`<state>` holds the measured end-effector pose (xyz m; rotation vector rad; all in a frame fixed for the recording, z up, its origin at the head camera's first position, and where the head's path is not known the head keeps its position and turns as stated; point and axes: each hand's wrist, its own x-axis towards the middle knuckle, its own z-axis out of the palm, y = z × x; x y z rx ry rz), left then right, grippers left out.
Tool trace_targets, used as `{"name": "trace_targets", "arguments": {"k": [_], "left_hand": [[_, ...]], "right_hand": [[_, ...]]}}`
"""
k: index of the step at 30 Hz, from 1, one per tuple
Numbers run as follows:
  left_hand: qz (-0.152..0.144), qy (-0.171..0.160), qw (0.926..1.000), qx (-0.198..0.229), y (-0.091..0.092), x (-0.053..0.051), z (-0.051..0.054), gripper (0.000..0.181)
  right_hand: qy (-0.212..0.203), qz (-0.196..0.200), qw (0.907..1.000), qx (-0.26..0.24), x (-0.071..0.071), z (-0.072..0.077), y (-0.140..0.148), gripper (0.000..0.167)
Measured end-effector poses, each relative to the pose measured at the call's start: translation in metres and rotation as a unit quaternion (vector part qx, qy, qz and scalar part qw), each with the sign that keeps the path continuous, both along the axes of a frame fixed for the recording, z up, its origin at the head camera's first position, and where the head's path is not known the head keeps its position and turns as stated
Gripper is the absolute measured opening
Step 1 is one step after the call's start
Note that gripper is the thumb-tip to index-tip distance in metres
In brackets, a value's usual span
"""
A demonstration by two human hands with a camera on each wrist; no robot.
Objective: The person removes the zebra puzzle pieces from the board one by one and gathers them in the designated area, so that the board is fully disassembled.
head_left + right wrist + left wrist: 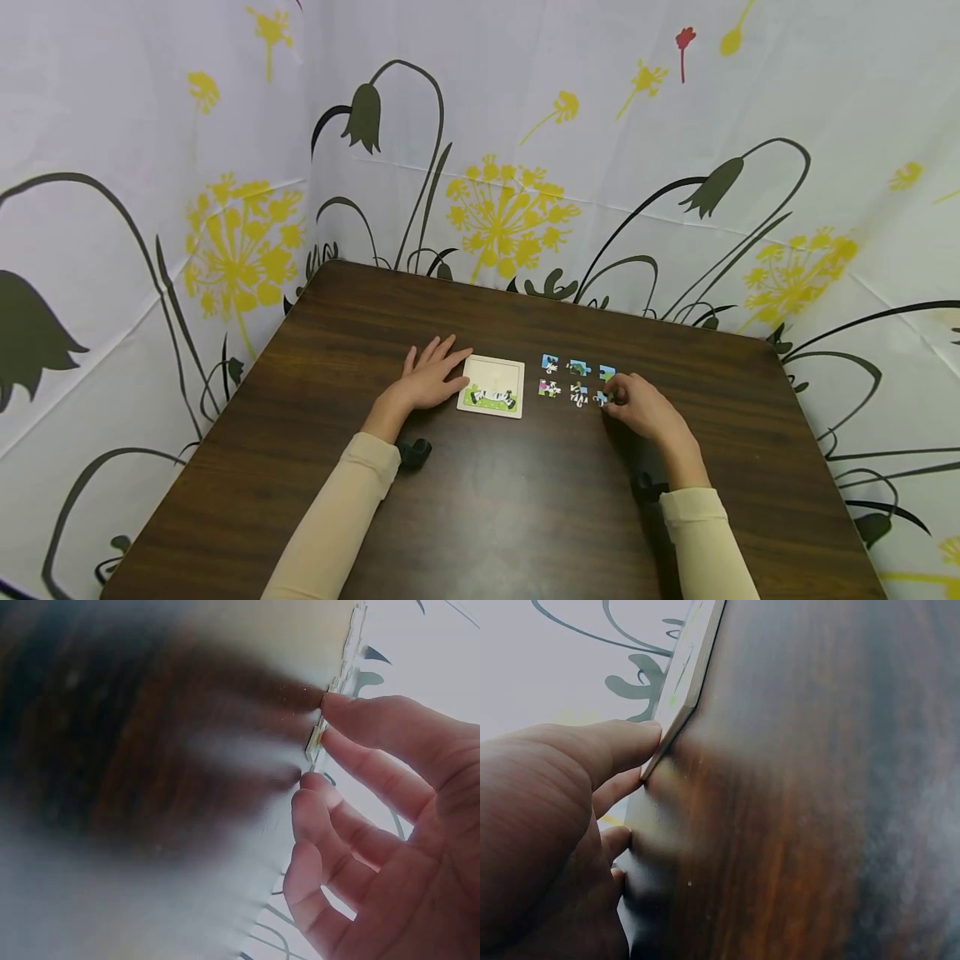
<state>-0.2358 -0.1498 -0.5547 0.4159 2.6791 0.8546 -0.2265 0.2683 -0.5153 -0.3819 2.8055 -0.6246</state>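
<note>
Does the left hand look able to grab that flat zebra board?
Probably yes: the left hand already touches the edge of the zebra board, so nothing seems in its way.

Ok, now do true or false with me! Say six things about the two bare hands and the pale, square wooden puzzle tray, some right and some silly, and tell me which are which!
1. The pale, square wooden puzzle tray lies on a dark brown, wood-grained table. True.
2. The tray is filled right to the top. False: its upper part shows plain wood.
3. The bare left hand touches the tray's edge. True.
4. The bare right hand is at the small, colourful jigsaw pieces. True.
5. The loose pieces are stacked in one tall pile. False: they lie in two rows.
6. In the head view, the loose pieces are left of the tray. False: they are right of it.
</note>
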Motion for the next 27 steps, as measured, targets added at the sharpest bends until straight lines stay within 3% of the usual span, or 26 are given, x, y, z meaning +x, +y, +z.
{"name": "trace_targets", "arguments": {"k": [19,27], "left_hand": [[-0.003,-0.009,1.0,0.004,0.002,-0.001,-0.003,0.067],[-0.011,-0.005,0.9998,0.013,0.0,0.003,0.005,0.067]], "right_hand": [[0.001,-0.005,1.0,0.001,0.004,-0.001,0.009,0.026],[0.034,-0.04,0.9986,-0.004,0.01,0.012,-0.008,0.03]]}}
